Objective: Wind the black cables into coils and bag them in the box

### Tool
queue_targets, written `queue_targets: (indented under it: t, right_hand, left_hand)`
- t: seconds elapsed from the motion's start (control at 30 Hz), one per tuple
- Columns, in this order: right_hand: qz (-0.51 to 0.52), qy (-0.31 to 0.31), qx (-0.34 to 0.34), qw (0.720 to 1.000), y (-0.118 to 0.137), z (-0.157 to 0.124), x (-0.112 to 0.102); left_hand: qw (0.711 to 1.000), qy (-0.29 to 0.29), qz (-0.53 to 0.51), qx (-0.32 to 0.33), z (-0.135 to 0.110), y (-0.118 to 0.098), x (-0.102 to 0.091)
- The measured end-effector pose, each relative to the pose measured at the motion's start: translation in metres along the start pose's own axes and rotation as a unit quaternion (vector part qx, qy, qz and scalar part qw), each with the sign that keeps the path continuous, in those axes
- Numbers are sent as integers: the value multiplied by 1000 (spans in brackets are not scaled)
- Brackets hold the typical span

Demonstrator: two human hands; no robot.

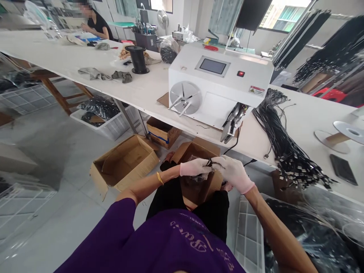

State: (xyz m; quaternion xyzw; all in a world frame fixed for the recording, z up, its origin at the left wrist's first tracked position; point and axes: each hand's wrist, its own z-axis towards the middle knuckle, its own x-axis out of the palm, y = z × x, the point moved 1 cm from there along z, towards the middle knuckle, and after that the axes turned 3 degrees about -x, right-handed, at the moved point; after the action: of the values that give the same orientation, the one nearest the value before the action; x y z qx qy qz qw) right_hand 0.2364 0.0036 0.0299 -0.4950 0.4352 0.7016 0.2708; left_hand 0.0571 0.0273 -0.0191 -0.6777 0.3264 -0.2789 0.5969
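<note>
My left hand [195, 167] and my right hand [231, 171], both in white gloves, meet in front of me above an open cardboard box [209, 189]. Pinched between their fingertips is a small black cable [209, 162], mostly hidden by the gloves. Below the hands, some clear plastic [196, 178] shows inside the box. A white winding machine [218, 89] stands on the table beyond, with a round disc with prongs [185, 98] and a metal clamp head [231, 123]. To its right lies a bundle of black cables [280, 136] with metal plugs.
A second open carton [125, 163] sits on the floor at left, and a smaller box [163, 132] under the table [142, 91]. Crates of bagged cables [250, 235] flank me. A phone [343, 168] and spools [337, 138] rest at right. Another person [98, 24] sits far left.
</note>
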Motion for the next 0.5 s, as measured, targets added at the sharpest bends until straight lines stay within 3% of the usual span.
queue_targets:
  t: [0.07,0.2,0.3,0.5]
  right_hand:
    - [134,-25,45,990,-3,-2,3]
    - [356,17,86,930,-4,-2,6]
    - [429,47,121,894,-7,1,-1]
    - [516,126,163,831,-11,-5,-9]
  left_hand:
    - [992,44,-117,10,-1,-3,5]
    - [961,87,-257,51,1,-14,9]
    - [950,95,-292,55,4,-20,13]
    - [955,59,-288,37,5,-23,26]
